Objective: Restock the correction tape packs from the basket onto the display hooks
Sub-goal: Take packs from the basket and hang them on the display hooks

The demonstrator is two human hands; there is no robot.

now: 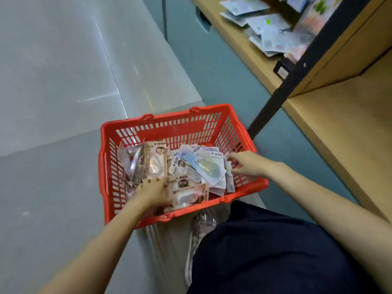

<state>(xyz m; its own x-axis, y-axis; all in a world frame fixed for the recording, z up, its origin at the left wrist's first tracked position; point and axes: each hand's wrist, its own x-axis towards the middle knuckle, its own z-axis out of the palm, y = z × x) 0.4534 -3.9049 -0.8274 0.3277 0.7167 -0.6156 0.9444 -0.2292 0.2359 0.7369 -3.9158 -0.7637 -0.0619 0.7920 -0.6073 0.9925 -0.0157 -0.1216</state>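
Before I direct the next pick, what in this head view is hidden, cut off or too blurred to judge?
- Display hooks: none visible; the shelf unit is cut off by the top and right edges.
- Left hand: fingertips buried among the packs, so its grip is unclear.
- Right hand: fingers motion-blurred at the basket side; contact uncertain.
- Pack labels: too blurred to read.
- Lower packs: hidden under the top layer.

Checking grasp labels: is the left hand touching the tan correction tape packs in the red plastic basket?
Touching. Head view: left hand lies on the tan packs, no gap.
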